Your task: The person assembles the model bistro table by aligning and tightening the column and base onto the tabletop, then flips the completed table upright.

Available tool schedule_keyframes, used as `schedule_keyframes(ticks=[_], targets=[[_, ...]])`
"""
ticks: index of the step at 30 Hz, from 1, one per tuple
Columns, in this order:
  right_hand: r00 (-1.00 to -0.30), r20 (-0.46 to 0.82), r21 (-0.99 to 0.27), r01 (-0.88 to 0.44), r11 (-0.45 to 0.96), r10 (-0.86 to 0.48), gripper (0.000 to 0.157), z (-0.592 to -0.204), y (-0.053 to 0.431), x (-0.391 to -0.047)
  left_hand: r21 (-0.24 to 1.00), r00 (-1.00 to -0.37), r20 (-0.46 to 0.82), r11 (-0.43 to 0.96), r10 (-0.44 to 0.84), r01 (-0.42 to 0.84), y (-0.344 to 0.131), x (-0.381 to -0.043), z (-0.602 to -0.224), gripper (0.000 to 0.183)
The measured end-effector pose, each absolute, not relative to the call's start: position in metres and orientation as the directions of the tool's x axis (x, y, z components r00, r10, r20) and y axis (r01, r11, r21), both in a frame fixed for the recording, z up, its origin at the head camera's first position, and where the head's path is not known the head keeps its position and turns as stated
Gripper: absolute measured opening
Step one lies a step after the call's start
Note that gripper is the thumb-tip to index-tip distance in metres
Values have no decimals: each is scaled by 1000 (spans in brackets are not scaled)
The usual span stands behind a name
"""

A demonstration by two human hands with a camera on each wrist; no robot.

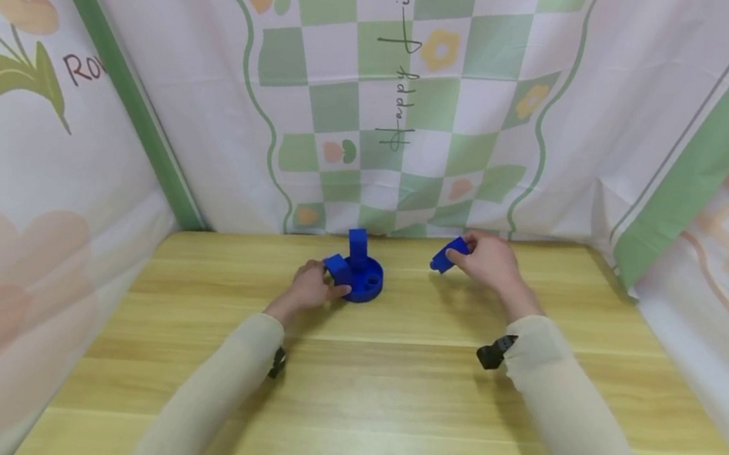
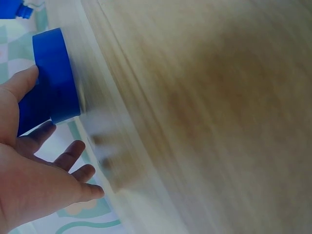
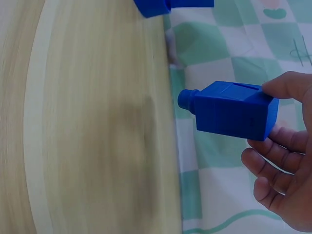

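A round blue base [image 1: 365,295] sits on the table, with a round socket showing on its right side. One blue block [image 1: 358,245] stands upright at its back, and a second blue block [image 1: 338,269] rises from its left side. My left hand [image 1: 310,286] has its thumb and index finger on either side of this second block, down by the base's rim; its other fingers spread loosely. To the right, my right hand [image 3: 287,151] pinches a blue block with a round peg [image 3: 234,109] by its far end. That block is tilted above the table, peg pointing toward the base.
The wooden table [image 1: 380,416] reaches back to a hanging printed cloth [image 1: 368,104]. More cloth walls stand on the left and right. A black wrist strap [image 1: 495,352] shows at the right sleeve.
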State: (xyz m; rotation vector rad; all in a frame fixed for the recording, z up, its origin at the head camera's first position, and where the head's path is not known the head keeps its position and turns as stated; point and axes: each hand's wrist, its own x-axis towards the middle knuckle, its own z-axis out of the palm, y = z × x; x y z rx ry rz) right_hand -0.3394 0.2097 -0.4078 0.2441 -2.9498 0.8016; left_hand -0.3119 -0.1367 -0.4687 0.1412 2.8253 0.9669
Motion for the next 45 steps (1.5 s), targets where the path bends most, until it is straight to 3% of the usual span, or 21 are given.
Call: schedule_keyframes(ticks=[45], targets=[[-969, 126, -496, -249, 832, -215, 47, -405, 158, -329, 595, -991, -86, 803, 101, 30, -134, -311, -467, 70]])
